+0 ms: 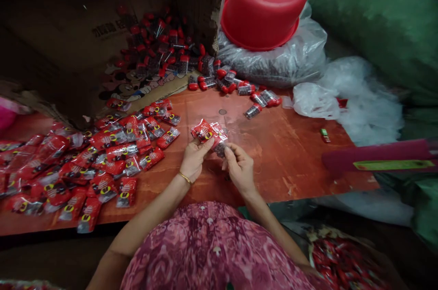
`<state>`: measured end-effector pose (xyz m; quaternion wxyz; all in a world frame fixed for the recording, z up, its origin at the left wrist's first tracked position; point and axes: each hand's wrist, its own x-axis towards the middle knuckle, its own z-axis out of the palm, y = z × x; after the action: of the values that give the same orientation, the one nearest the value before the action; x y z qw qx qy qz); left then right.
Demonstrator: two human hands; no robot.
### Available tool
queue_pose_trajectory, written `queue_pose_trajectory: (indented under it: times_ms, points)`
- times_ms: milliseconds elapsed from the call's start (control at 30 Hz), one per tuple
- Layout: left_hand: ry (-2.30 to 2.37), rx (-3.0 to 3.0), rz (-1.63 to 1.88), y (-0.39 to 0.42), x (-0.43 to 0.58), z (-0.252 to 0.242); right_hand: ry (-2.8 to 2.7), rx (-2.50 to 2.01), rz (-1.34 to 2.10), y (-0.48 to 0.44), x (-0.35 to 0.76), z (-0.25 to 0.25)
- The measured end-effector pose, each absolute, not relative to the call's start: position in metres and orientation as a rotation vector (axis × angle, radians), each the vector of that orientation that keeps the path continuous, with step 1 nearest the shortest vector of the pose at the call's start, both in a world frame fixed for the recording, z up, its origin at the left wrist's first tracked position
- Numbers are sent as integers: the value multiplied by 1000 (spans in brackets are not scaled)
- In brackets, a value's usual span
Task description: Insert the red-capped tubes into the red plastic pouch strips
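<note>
Between my two hands is a small red printed plastic packet (208, 132) with a clear part, and dark contents show at its lower right end. My left hand (195, 157) is closed on the packet's left side, thumb on top. At the dark end, my right hand (240, 167) pinches with thumb and fingers. Whether the dark contents sit fully inside the packet I cannot tell. Many similar red packets (109, 139) lie heaped to the left of my left hand. Small clear jars with red lids (253, 111) and dark contents lie beyond my hands.
An open cardboard box (150, 91) on its side spills more jars onto the red tabletop (290, 157). A red tub (267, 2) sits upside down on a clear bag (284, 64). Crumpled plastic bags (362, 85) and a dark pink bar-shaped object (376, 155) are at right.
</note>
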<state>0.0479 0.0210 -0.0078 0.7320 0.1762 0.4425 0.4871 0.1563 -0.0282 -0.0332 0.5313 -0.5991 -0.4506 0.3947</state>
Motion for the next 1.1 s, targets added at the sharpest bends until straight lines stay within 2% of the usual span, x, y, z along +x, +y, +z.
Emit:
queue_pose_trajectory:
  times_ms: [100, 233, 467, 700, 900, 1100]
  points:
    - [951, 383, 1022, 23, 45, -7, -1111, -1431, 1020, -28, 153, -30]
    - [927, 388, 1046, 25, 44, -8, -1251, -1487, 820, -29, 147, -30]
    - [951, 405, 1112, 17, 47, -13, -973, -1391, 997, -23, 129, -34]
    - [932, 468, 1068, 25, 40, -9, -1229, -1446, 820, -24, 137, -36]
    - [921, 698, 937, 34, 32, -8, -1073, -1333, 1128, -16, 143, -24]
    - [880, 635, 1095, 14, 49, -12, -892, -1312, 979, -19, 131, -24]
